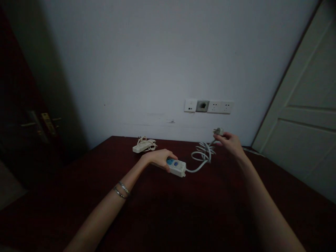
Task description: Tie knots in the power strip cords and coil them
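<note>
My left hand (160,158) is wrapped round a white power strip (179,168) with a blue socket face, covering its left part. From the strip's right end runs a pale cord (203,153), bundled in loose loops on the dark red table. Between the fingers of my right hand (229,142) is the cord's plug (218,131), raised above the table with its prongs pointing left. On the wall beyond, two white wall sockets (220,107) sit above the plug, apart from it.
A second white power strip (144,146) with its cord wound round it lies at the back left of the table (162,213). More wall plates (190,105) adjoin the sockets. A white door (307,115) stands at the right, a dark door with a brass handle (48,123) at the left.
</note>
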### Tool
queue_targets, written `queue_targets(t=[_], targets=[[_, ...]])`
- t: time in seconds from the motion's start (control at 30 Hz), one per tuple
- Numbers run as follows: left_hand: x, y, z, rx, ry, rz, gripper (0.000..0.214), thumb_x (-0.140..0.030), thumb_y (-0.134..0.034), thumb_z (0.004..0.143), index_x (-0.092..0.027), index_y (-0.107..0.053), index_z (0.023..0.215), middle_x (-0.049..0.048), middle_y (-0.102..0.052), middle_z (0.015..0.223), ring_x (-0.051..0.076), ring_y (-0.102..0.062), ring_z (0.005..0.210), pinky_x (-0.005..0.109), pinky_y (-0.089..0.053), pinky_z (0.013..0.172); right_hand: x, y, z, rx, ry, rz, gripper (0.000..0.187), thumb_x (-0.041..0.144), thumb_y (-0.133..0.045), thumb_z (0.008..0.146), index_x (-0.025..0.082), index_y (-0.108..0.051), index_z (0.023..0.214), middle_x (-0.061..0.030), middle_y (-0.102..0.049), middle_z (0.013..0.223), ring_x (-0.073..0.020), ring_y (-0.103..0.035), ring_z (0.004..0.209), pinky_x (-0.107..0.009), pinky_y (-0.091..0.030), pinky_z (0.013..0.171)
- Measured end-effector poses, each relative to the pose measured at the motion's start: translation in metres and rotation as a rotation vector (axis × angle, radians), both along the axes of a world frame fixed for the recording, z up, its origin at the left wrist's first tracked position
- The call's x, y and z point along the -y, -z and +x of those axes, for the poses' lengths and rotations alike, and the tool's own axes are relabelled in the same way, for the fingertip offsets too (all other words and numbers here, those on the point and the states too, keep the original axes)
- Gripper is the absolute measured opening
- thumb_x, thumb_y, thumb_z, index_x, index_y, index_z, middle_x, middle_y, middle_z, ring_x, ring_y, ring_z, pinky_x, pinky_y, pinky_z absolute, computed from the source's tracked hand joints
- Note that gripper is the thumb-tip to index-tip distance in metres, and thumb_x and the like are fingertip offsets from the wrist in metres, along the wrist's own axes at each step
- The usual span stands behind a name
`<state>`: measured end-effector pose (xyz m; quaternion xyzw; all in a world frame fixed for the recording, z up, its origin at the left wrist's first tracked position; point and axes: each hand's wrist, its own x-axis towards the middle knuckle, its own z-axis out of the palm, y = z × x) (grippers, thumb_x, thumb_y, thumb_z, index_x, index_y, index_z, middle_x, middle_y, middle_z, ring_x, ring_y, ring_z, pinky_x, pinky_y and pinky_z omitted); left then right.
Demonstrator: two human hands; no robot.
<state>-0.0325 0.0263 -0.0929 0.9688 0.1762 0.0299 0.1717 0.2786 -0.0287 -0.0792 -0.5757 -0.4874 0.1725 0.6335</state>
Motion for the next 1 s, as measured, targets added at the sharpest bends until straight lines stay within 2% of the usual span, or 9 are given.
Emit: queue_targets(t=[0.1, 0.27, 0.4, 0.6, 0.73, 0.87, 1.0], targets=[[-0.011, 0.005, -0.008, -0.029, -0.052, -0.026, 0.056, -0.026, -0.069, 0.061, -0.018, -0.058, 0.115, 0.0052, -0.063, 0.111, 0.02, -0.057, 0.098, 0.026, -0.04, 0.081, 0.009, -0.01, -0.001, -0.142, -0.033, 0.026, 0.033, 0.035, -0.075, 0.055, 0.014, -0.061, 0.076, -0.0037, -0.064, 0.07, -0.0147, -0.062, 0.063, -0.025, -0.055, 0.055], [-0.025, 0.014, -0.017, -0.138, -0.196, -0.011, 0.059, -0.027, -0.07, 0.057, -0.016, -0.057, 0.114, 0.0076, -0.063, 0.11, 0.022, -0.058, 0.095, 0.026, -0.042, 0.078, 0.023, -0.026, -0.015, -0.233, 0.045, 0.085, 0.031, 0.034, -0.078, 0.055, 0.013, -0.058, 0.066, -0.0046, -0.065, 0.062, -0.0126, -0.062, 0.052, -0.02, -0.054, 0.047], [-0.026, 0.018, -0.019, -0.18, -0.276, 0.018, 0.058, -0.027, -0.069, 0.055, -0.016, -0.055, 0.111, 0.0094, -0.062, 0.108, 0.023, -0.058, 0.091, 0.027, -0.043, 0.072, 0.028, -0.033, -0.028, -0.288, -0.029, 0.127, 0.032, 0.036, -0.079, 0.055, 0.014, -0.058, 0.065, -0.005, -0.065, 0.061, -0.0145, -0.063, 0.052, -0.022, -0.056, 0.048], [-0.029, 0.024, -0.016, -0.24, -0.365, 0.007, 0.058, -0.027, -0.072, 0.047, -0.019, -0.057, 0.103, 0.0076, -0.062, 0.102, 0.024, -0.058, 0.088, 0.028, -0.043, 0.069, 0.03, -0.04, -0.052, -0.351, -0.141, 0.104, 0.031, 0.033, -0.079, 0.055, 0.014, -0.059, 0.068, -0.0052, -0.066, 0.063, -0.0153, -0.065, 0.055, -0.022, -0.057, 0.05], [-0.034, 0.031, -0.016, -0.237, -0.388, -0.021, 0.054, -0.022, -0.072, 0.041, -0.019, -0.06, 0.094, 0.0075, -0.064, 0.094, 0.025, -0.059, 0.083, 0.028, -0.043, 0.066, 0.03, -0.04, -0.066, -0.401, -0.222, 0.075, 0.03, 0.032, -0.08, 0.055, 0.015, -0.059, 0.069, -0.0046, -0.066, 0.065, -0.0154, -0.066, 0.058, -0.021, -0.057, 0.052], [-0.037, 0.038, -0.012, -0.278, -0.384, -0.091, 0.049, -0.021, -0.07, 0.04, -0.02, -0.061, 0.087, 0.0043, -0.065, 0.085, 0.024, -0.059, 0.077, 0.029, -0.044, 0.066, 0.026, -0.034, -0.073, -0.348, -0.298, 0.047, 0.03, 0.035, -0.078, 0.059, 0.014, -0.059, 0.07, -0.0056, -0.067, 0.068, -0.0158, -0.067, 0.063, -0.022, -0.057, 0.057], [-0.036, 0.042, -0.005, -0.33, -0.359, -0.11, 0.051, -0.02, -0.071, 0.039, -0.021, -0.061, 0.089, 0.0048, -0.065, 0.089, 0.025, -0.06, 0.079, 0.031, -0.044, 0.066, 0.02, -0.027, -0.077, -0.35, -0.333, 0.002, 0.033, 0.036, -0.079, 0.058, 0.013, -0.06, 0.071, -0.0064, -0.067, 0.068, -0.0161, -0.067, 0.062, -0.024, -0.057, 0.058]])
